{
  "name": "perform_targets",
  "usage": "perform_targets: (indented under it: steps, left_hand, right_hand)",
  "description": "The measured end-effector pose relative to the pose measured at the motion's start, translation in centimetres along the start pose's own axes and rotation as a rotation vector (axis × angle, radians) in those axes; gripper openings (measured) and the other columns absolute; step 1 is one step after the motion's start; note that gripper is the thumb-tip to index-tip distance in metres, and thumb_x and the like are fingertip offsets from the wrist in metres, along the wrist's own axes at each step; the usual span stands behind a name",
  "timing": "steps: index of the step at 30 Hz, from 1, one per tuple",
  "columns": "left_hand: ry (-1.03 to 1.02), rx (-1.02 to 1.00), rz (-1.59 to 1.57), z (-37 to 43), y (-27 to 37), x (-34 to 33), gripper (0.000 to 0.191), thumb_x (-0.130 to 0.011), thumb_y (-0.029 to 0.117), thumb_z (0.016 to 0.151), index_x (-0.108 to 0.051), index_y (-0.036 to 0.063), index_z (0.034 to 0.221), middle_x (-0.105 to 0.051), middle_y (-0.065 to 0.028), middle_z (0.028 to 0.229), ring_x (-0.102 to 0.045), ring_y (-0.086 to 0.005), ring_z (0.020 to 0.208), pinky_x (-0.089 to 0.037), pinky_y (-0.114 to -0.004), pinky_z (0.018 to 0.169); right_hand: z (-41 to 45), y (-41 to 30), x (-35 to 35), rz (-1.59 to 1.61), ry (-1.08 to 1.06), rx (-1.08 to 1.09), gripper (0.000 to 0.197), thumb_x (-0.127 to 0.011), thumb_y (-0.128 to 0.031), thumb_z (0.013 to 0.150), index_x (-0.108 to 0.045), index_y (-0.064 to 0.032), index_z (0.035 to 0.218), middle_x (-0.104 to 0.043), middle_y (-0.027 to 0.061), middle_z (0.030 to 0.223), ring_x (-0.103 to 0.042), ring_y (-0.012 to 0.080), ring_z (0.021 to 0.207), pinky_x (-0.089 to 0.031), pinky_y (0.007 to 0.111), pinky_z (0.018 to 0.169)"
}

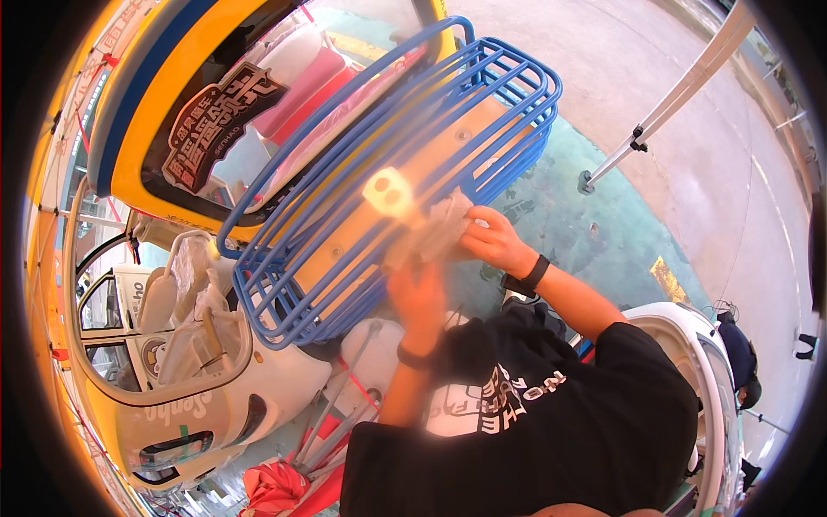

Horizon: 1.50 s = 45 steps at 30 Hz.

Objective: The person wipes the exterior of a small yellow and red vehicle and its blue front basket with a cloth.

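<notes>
A crumpled greyish cloth (442, 223) stretches between my two hands, held just in front of a blue tubular metal rack (387, 145). Pinched in the fingers of my right hand (494, 239) is its right end. My left hand (417, 297) is at its lower left part, fingers closed around it, though motion blur hides their detail. Behind the rack's bars lies a tan board (446, 139) with round fittings. A bright yellowish glare with two dark circles partly covers the board and bars near the cloth. Whether the cloth touches the bars I cannot tell.
Beyond the rack stands a small yellow vehicle (142, 129) with a decal on its window. A beige and yellow vehicle (284, 381) is at left. Red fabric (278, 485) lies by metal poles (323, 433). A canopy pole (610, 165) and a white vehicle (711, 362) are at right, near a person (736, 349).
</notes>
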State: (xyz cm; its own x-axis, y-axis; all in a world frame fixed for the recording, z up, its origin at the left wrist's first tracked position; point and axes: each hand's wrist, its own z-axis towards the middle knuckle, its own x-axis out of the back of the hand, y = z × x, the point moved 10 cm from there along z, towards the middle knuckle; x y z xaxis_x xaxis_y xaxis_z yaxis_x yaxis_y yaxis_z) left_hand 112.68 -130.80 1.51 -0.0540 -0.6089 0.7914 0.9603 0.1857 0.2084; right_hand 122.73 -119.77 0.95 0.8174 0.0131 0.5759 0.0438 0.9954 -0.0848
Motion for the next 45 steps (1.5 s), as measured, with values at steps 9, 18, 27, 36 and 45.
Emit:
perform_targets:
  steps: [9, 18, 27, 36, 45]
  left_hand:
    - [-0.055, 0.049, -0.157, -0.6, 1.0, 1.6, 0.060, -0.074, 0.007, 0.079, -0.060, 0.0062, 0.137, -0.047, -0.0254, 0.141, -0.045, -0.0462, 0.128, -0.037, -0.055, 0.108]
    - [-0.015, -0.073, -0.175, 10.4, 12.6, -3.2, 0.055, -0.069, 0.017, 0.084, -0.061, 0.0105, 0.139, -0.046, -0.0244, 0.148, -0.042, -0.0457, 0.137, -0.037, -0.056, 0.112]
    - [0.033, 0.004, -0.169, 11.0, 13.0, -5.4, 0.059, -0.073, 0.014, 0.082, -0.058, 0.0068, 0.139, -0.043, -0.0254, 0.150, -0.043, -0.0441, 0.137, -0.037, -0.054, 0.112]
    - [0.135, 0.019, -0.163, 12.4, 14.4, -3.9, 0.059, -0.074, 0.004, 0.081, -0.058, 0.0037, 0.138, -0.041, -0.0246, 0.151, -0.042, -0.0436, 0.138, -0.033, -0.051, 0.114]
    - [0.252, 0.046, -0.383, 20.2, 18.9, -6.6, 0.046, -0.066, -0.002, 0.081, -0.065, 0.0022, 0.127, -0.060, -0.0187, 0.131, -0.055, -0.0394, 0.123, -0.047, -0.047, 0.104]
  right_hand:
    - [2.1, -0.2, -0.1, 0.273, -0.045, -0.004, 0.035, -0.066, -0.008, 0.091, -0.062, -0.0044, 0.125, -0.063, 0.0103, 0.120, -0.061, 0.0259, 0.113, -0.052, 0.033, 0.096]
    - [0.2, 12.9, 10.5, -0.180, 0.156, -0.110, 0.026, -0.066, 0.003, 0.064, -0.068, -0.0036, 0.089, -0.064, 0.0056, 0.095, -0.059, 0.0335, 0.104, -0.053, 0.037, 0.082]
    - [-1.2, 14.1, 8.0, -0.045, 0.168, -0.329, 0.049, -0.063, 0.002, 0.074, -0.057, 0.0072, 0.121, -0.058, 0.0224, 0.124, -0.050, 0.0449, 0.120, -0.037, 0.054, 0.106]
    - [2.7, 16.3, 9.8, 0.065, 0.222, -0.322, 0.068, -0.067, -0.007, 0.073, -0.048, 0.0044, 0.138, -0.046, 0.0208, 0.139, -0.036, 0.0490, 0.137, -0.033, 0.054, 0.115]
    - [3.3, 24.4, 13.9, 0.093, -0.141, -0.107, 0.064, -0.081, -0.012, 0.068, -0.065, -0.0060, 0.129, -0.061, 0.0092, 0.132, -0.054, 0.0376, 0.123, -0.049, 0.045, 0.101]
